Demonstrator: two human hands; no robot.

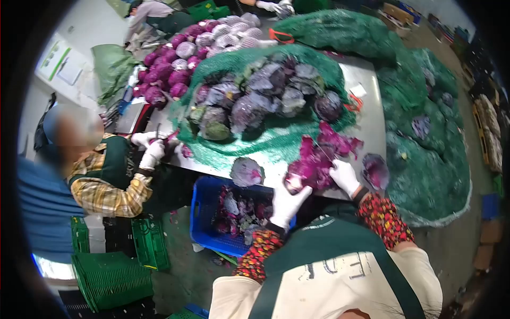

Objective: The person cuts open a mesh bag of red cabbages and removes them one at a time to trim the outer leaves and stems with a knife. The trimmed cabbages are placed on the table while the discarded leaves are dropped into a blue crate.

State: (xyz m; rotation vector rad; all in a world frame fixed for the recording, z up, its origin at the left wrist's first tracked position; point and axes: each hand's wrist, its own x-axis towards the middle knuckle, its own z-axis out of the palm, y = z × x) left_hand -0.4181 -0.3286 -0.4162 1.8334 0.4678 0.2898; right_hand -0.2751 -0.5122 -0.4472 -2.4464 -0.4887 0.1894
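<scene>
My left hand (289, 203), in a white glove, is closed on a purple cabbage (304, 171) at the near edge of the metal table. In my gloved right hand (345, 177) is a knife (323, 151), its thin blade pointing up and left over purple leaves (340, 142). The right fingers are wrapped round the handle, which is mostly hidden. A loose outer leaf (375, 171) lies right of that hand, and another dull purple leaf (246, 171) lies to the left. Beyond, untrimmed cabbages (255, 109) sit on an opened green mesh bag (234, 150).
A blue crate (212, 240) with leaf scraps stands below the table edge (375, 117). At left, a co-worker's gloved hands (151, 151) handle a cabbage. Trimmed cabbages (164, 72), some in white foam nets, pile up far left. Full mesh bags (430, 170) lie right.
</scene>
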